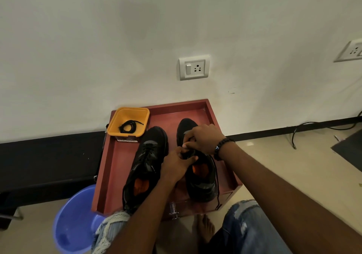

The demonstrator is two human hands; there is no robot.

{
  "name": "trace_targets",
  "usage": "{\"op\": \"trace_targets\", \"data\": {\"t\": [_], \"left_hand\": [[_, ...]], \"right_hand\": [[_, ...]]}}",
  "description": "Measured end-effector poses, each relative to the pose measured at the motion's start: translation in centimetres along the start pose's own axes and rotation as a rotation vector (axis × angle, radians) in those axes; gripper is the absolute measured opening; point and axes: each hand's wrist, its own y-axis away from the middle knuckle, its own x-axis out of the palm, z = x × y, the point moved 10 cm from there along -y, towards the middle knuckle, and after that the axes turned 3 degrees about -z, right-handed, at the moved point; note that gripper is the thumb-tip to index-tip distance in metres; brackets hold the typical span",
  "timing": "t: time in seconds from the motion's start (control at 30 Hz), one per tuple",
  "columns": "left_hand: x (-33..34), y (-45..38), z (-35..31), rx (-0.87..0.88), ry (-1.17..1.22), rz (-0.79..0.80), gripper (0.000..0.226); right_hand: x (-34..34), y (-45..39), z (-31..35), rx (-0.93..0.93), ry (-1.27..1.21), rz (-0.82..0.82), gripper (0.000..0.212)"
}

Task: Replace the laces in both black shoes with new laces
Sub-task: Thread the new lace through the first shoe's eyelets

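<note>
Right shoe: on the red tray, beside the left shoe, which looks laced.
Left hand: fingers curled at the tongue; grip on the lace likely, though too dark to confirm.
Right hand: fingers bent, pinching at the eyelet rows.
Spare lace: coiled in the yellow tub.
Handling note: steady the tongue, work one eyelet at a time, keep both ends even.

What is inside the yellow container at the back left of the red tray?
A coiled black lace lies on the floor of the yellow container. Whether it is one lace or two cannot be told; anything beneath the coil is covered.
</note>
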Motion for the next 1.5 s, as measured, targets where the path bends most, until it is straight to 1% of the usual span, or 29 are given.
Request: {"op": "trace_targets", "data": {"t": [0.07, 0.17, 0.3, 0.37, 0.4, 0.47, 0.57, 0.6, 0.67, 0.7, 0.77, 0.83, 0.93, 1.1, 1.23, 1.3, 1.37, 1.43, 1.5], "left_hand": [[0.0, 0.0, -0.1, 0.001, 0.012, 0.000, 0.045], [-0.2, 0.1, 0.0, -0.012, 0.015, -0.007, 0.041], [0.0, 0.0, -0.1, -0.009, -0.038, -0.012, 0.038], [0.0, -0.1, -0.2, -0.011, -0.039, -0.006, 0.037], [-0.1, -0.1, -0.2, -0.010, -0.032, 0.005, 0.036], [-0.1, -0.1, -0.1, -0.001, 0.014, 0.038, 0.033], [-1.2, 0.1, -0.2, 0.012, 0.025, 0.013, 0.019], [-1.7, 0.1, -0.4, 0.027, -0.015, -0.009, 0.018], [-2.2, 0.2, -1.0, 0.048, -0.084, -0.029, 0.022], [-2.0, 0.1, -1.2, 0.048, -0.101, -0.024, 0.023], [-1.5, 0.2, -1.3, 0.028, -0.096, 0.014, 0.025], [-1.0, 0.5, -1.5, 0.016, -0.069, 0.056, 0.025], [-1.8, 0.8, -1.3, -0.002, -0.040, 0.079, 0.022], [-3.5, 1.6, -0.8, -0.118, 0.225, 0.146, 0.020], [-6.5, 2.2, -0.3, -0.153, 0.306, 0.108, 0.015], [-8.3, 2.6, 0.5, -0.182, 0.298, 0.056, 0.014], [-10.6, 3.0, 1.2, -0.190, 0.241, -0.031, 0.014], [-12.7, 3.6, 1.8, -0.179, 0.123, -0.099, 0.015], [-13.5, 4.3, 2.7, -0.184, 0.002, -0.091, 0.018]], "right_hand": [[0.0, -0.1, 0.0, 0.020, -0.074, -0.007, 0.024], [-0.1, -0.3, -1.3, 0.084, -0.307, -0.070, 0.018], [-2.6, 0.9, -3.1, 0.122, -0.663, -0.258, 0.016], [-2.8, 1.3, -3.2, 0.119, -0.729, -0.253, 0.018], [-2.5, 1.3, -3.1, 0.115, -0.709, -0.225, 0.021], [-2.0, 1.6, -3.4, 0.119, -0.634, -0.199, 0.032], [-2.1, 3.0, -5.1, 0.186, -0.653, -0.244, 0.069], [-1.8, 3.8, -5.7, 0.229, -0.640, -0.248, 0.081], [0.3, 5.1, -6.1, 0.340, -0.555, -0.205, 0.102], [1.9, 5.6, -5.9, 0.391, -0.527, -0.164, 0.109], [5.1, 6.0, -5.1, 0.439, -0.604, -0.109, 0.116], [6.5, 6.3, -5.2, 0.473, -0.682, -0.136, 0.112], [6.6, 6.9, -6.3, 0.562, -0.689, -0.201, 0.103], [7.1, 7.1, -7.3, 0.618, -0.699, -0.207, 0.097], [7.4, 7.2, -7.9, 0.653, -0.685, -0.218, 0.089], [7.5, 7.2, -7.7, 0.652, -0.677, -0.223, 0.090], [7.6, 7.2, -7.2, 0.651, -0.689, -0.216, 0.088], [7.5, 7.3, -6.9, 0.647, -0.673, -0.207, 0.083], [7.4, 7.5, -6.7, 0.654, -0.619, -0.189, 0.077]]}}
